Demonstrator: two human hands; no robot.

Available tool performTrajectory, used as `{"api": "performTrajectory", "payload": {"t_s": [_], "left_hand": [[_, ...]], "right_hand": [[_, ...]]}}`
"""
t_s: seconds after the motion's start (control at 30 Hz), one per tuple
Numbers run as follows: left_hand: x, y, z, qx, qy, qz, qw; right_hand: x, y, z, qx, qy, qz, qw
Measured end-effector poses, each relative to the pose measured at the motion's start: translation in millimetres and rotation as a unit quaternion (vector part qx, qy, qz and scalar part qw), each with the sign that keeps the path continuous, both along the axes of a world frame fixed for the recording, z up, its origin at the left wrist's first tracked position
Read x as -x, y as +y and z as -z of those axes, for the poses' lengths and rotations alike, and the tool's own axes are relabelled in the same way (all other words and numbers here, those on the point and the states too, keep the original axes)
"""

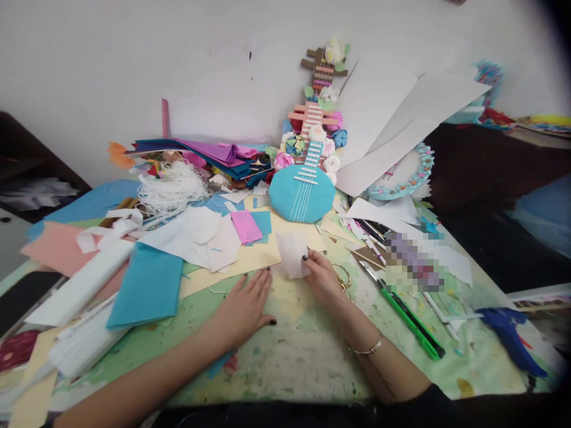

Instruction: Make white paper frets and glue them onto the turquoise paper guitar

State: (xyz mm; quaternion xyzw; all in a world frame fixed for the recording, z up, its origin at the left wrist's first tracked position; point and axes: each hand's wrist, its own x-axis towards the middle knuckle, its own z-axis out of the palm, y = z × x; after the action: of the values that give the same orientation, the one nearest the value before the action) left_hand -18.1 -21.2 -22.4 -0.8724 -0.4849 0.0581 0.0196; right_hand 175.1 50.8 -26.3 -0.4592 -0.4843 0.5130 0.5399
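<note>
My right hand point(322, 274) pinches a small piece of white tissue paper point(291, 254) by its right edge, a little over the table. Flat on the stained green tabletop lies my left hand point(250, 300), palm down, its fingers stretched out and holding nothing. Just right of my right hand, scissors with gold handles point(344, 277) are partly covered by it. Behind the white paper stands a blue paper lute point(301, 193) with white strings. A pink paper piece point(246, 227) and a folded teal sheet point(147, 285) lie to the left.
A green box cutter point(413, 321) and a blue glue gun point(513, 339) lie on the right. White yarn point(172, 189) and coloured paper point(214, 151) are heaped at the back left. Large white sheets point(397, 137) lean on the wall. A white paper roll point(82, 285) lies left.
</note>
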Motion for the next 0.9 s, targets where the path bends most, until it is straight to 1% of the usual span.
{"api": "performTrajectory", "payload": {"t_s": [0.07,0.17,0.23,0.3,0.33,0.37,0.43,0.47,0.5,0.53,0.6,0.67,0.77,0.87,0.9], "left_hand": [[11,-11,-16.9,0.011,0.05,-0.059,0.997],[28,-24,-45.0,0.031,0.068,-0.137,0.988],[36,-25,-58.1,-0.023,0.055,-0.18,0.982],[39,-18,-64.6,-0.098,0.009,-0.174,0.98],[37,-13,-65.7,-0.135,-0.025,-0.156,0.978],[35,-6,-65.5,-0.171,-0.061,-0.137,0.974],[27,10,-61.9,-0.22,-0.125,-0.099,0.962],[22,18,-58.5,-0.237,-0.149,-0.091,0.956],[18,25,-54.0,-0.246,-0.169,-0.093,0.95],[14,30,-48.4,-0.247,-0.188,-0.094,0.946],[8,38,-34.6,-0.234,-0.224,-0.087,0.942],[7,41,-19.9,-0.203,-0.253,-0.057,0.944],[10,39,-4.4,-0.17,-0.279,-0.007,0.945],[16,34,-0.3,-0.161,-0.311,0.036,0.936],[18,32,-0.3,-0.147,-0.327,0.054,0.932]], "right_hand": [[1,2,4.7,0.001,-0.002,-0.007,1.0],[-5,8,5.9,-0.032,-0.003,0.03,0.999],[-8,10,1.9,-0.063,0.0,0.061,0.996],[-10,10,-5.0,-0.129,-0.036,0.108,0.985],[-10,9,-8.7,-0.178,-0.076,0.139,0.971],[-11,8,-12.0,-0.235,-0.124,0.172,0.948],[-10,5,-15.7,-0.343,-0.226,0.22,0.885],[-10,4,-15.4,-0.38,-0.266,0.212,0.86],[-10,4,-13.7,-0.406,-0.301,0.182,0.844],[-9,4,-10.8,-0.423,-0.329,0.135,0.833],[-8,3,-2.8,-0.437,-0.365,0.025,0.822],[-8,3,5.0,-0.437,-0.38,-0.052,0.814],[-12,-1,11.1,-0.422,-0.389,-0.111,0.811],[-18,-7,11.4,-0.4,-0.393,-0.152,0.814],[-20,-9,11.1,-0.394,-0.393,-0.162,0.815]]}}
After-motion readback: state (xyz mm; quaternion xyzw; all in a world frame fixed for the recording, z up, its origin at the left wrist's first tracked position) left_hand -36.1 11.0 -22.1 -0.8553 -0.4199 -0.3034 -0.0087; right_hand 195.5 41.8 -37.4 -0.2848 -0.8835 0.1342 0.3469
